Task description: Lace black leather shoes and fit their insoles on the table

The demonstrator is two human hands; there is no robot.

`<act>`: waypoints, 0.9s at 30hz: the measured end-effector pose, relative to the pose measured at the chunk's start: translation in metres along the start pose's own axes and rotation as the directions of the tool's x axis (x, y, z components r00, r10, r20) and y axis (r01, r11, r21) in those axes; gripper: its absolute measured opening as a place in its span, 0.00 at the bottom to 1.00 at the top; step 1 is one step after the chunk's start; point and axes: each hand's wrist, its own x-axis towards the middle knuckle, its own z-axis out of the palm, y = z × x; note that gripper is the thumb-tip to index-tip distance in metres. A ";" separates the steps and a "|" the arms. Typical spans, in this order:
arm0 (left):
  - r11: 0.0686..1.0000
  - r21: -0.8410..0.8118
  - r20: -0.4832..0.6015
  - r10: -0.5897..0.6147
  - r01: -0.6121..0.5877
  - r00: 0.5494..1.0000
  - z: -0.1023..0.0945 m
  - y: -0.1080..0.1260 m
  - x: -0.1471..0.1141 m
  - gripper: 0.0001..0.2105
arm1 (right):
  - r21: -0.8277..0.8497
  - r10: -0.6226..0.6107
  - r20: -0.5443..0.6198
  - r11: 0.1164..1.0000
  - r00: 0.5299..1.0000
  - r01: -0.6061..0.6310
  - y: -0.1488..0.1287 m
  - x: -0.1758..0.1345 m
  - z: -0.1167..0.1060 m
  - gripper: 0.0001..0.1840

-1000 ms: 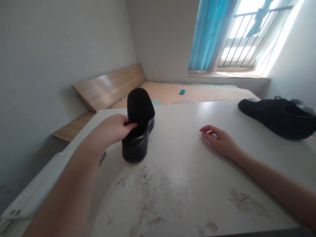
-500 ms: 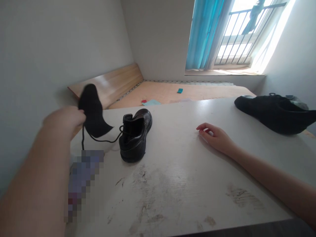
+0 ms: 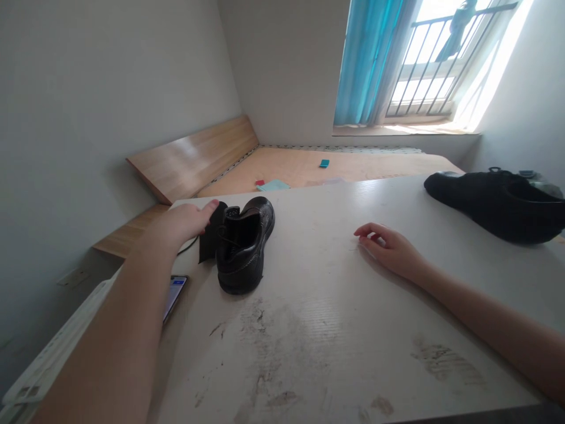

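Near the far left corner of the table [image 3: 318, 282], the step looks like placing the insole [image 3: 209, 240] just beside the shoe [image 3: 241, 275]; whether the left hand [image 3: 188, 224] grips it I cannot tell, the right hand [image 3: 387, 244] rests empty, and the next move likely calls for avoiding the lace [image 3: 188, 246]

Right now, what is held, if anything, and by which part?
The left grip seems to hold the black insole by its upper left edge; the right grip holds nothing visible.

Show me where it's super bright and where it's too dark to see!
Head view: daylight whites out the window; head view: the table has a pale shine near its far edge; head view: the leather shoe's inside is mostly dark.
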 end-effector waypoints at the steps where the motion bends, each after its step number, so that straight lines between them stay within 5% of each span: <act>1: 0.999 0.019 0.051 -0.032 0.031 0.998 -0.003 0.007 -0.010 0.30 | 0.000 -0.002 0.001 1.000 1.000 0.002 0.000 0.000 0.000 0.12; 4: 0.995 0.098 0.196 -0.004 -0.016 0.981 -0.006 0.024 -0.040 0.28 | -0.006 -0.013 0.004 1.000 1.000 0.013 0.001 0.000 0.000 0.12; 16: 0.994 0.009 0.240 0.103 -0.108 0.965 -0.002 0.021 -0.079 0.22 | -0.045 -0.076 -0.003 0.996 0.997 0.076 -0.003 0.000 -0.001 0.11; 19: 0.980 -0.191 0.253 0.107 -0.059 0.962 -0.002 0.025 -0.082 0.21 | -0.061 -0.120 0.025 0.991 0.992 0.121 -0.012 -0.002 -0.003 0.12; 23: 0.693 -0.720 0.018 -0.023 0.029 1.000 -0.008 0.030 -0.076 0.13 | -0.080 -0.211 0.093 0.973 0.973 0.218 -0.027 -0.007 -0.005 0.12; 25: 0.591 -0.807 -0.134 -0.157 -0.016 0.978 -0.013 0.029 -0.071 0.09 | -0.081 -0.259 0.130 0.959 0.957 0.271 -0.035 -0.010 -0.004 0.11; 27: 0.583 -0.809 -0.256 -0.246 -0.068 0.935 -0.016 0.026 -0.066 0.07 | -0.074 -0.300 0.162 0.946 0.940 0.315 -0.046 -0.012 -0.003 0.11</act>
